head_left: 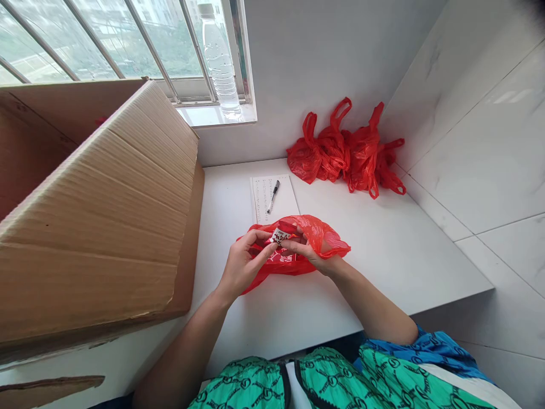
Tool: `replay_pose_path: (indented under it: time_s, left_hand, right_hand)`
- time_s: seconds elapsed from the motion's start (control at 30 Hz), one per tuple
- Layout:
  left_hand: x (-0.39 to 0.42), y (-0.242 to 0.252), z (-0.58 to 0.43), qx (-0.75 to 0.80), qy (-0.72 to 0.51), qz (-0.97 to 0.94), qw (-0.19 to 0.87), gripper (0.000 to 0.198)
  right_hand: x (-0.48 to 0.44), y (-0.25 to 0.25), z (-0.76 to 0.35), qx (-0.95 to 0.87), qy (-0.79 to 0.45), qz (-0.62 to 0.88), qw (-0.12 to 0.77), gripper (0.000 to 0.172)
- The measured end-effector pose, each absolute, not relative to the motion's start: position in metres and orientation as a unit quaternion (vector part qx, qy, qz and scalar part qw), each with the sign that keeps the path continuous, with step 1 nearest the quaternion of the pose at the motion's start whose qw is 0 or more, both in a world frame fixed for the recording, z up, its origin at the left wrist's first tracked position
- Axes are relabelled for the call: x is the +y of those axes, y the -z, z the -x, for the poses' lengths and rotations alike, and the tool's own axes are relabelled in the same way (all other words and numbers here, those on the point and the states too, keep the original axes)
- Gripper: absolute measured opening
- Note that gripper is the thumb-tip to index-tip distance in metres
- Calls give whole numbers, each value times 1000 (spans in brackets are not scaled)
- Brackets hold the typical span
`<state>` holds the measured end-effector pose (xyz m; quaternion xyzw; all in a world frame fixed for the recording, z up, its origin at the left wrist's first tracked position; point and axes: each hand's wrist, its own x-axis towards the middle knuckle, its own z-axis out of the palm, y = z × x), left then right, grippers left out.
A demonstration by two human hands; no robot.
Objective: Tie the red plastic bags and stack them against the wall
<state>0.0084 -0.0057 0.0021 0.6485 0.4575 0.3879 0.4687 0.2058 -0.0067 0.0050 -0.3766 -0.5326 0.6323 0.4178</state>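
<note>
A small red-and-white wrapped packet [280, 235] with dark lettering is pinched between the fingertips of my left hand [244, 258] and my right hand [314, 251]. Both hands are at the mouth of a red plastic bag [276, 277] on the white table. Part of the bag lies over my right hand and wrist. Below the packet, inside the bag, shows a red package with white print [283, 257]. The rest of the bag's contents is hidden.
A notebook sheet [261, 196] with a pen [273, 196] lies behind the bag. Several tied red plastic bags [361, 156] stand against the wall. A large open cardboard box [106, 227] fills the left side. A water bottle [221, 68] stands on the windowsill.
</note>
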Motion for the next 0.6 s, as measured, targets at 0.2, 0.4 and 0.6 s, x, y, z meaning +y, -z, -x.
replay_pose_path:
  time_s: [0.2, 0.4, 0.6]
  left_hand:
    - [-3, -7, -1, 451, -331, -670, 488, 27]
    - [-2, -7, -1, 446, -323, -675, 491, 30]
    - [-4, -7, -2, 453, -346, -659, 492, 32]
  right_hand:
    - [-3, -1, -211, -573, -581, 398, 419, 28]
    - [-2, 3, -213, -597, -549, 411, 417, 30]
    - [-4, 1, -211, -596, -545, 416, 418, 31]
